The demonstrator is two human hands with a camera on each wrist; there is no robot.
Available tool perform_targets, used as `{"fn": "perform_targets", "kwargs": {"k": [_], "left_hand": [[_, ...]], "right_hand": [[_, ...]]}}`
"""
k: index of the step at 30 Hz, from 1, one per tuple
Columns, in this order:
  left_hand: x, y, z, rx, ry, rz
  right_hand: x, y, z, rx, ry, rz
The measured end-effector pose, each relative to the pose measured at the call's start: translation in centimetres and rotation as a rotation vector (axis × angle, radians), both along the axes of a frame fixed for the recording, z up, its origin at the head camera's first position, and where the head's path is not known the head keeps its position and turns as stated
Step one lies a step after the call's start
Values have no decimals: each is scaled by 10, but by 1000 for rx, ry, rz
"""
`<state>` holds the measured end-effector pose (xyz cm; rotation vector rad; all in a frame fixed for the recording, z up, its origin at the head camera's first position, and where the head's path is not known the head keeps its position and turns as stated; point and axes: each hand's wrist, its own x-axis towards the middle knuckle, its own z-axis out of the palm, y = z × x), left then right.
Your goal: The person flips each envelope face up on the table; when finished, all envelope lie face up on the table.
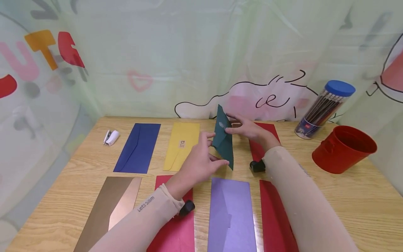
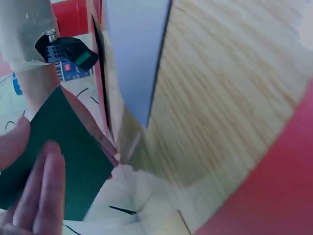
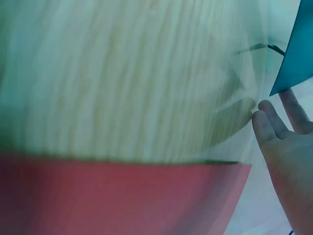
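Observation:
A dark green envelope [image 1: 223, 136], its flap side showing, is held tilted up above the table between both hands. My left hand [image 1: 199, 159] grips it from the left, thumb near its lower corner and fingers at its left edge. In the left wrist view its fingers lie across the green paper [image 2: 78, 166]. My right hand [image 1: 248, 131] pinches the far right side, thumb on the flap side and the other fingers behind. Nearest on the table are a yellow envelope [image 1: 179, 140] with a small sticker, a purple envelope [image 1: 231, 213] and a red one [image 1: 257, 148] partly under the right arm.
A blue envelope [image 1: 136, 147] and a white stapler-like item [image 1: 111, 137] lie at the left. Nearer are brown [image 1: 104, 203], pinkish-red [image 1: 176, 231] and dark red [image 1: 275, 217] envelopes. A red bucket [image 1: 333, 150] and a pencil tub [image 1: 324, 108] with blue lid stand right.

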<state>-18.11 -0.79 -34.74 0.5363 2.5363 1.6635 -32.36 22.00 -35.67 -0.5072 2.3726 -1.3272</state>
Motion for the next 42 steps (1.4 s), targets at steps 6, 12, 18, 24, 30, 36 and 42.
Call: {"fn": "perform_targets", "kwargs": {"k": [6,12,18,24,30,36,42], "left_hand": [[-2,-6,-5,-72,-46,135],[-7,-7,-9,-196,-136,180],[-12,-5,-14,-320,-190,148],[-15,-1,-15,-408,-218,152],[-18,0,-12,-523,-196,146],[-20,3,-8,-636,-186,96],[-24,8,-2,-714,-183,52]], "right_hand": [[-4,3,-4,69,6,-29],[-7,-2,-5,230,84,-55],[-9,-12,-7,359,88,-62],[-10,-16,-8,426,82,-72],[-9,-18,-7,459,72,-88],[-8,-17,-10,468,97,-93],[-4,-15,-10,450,117,-65]]}}
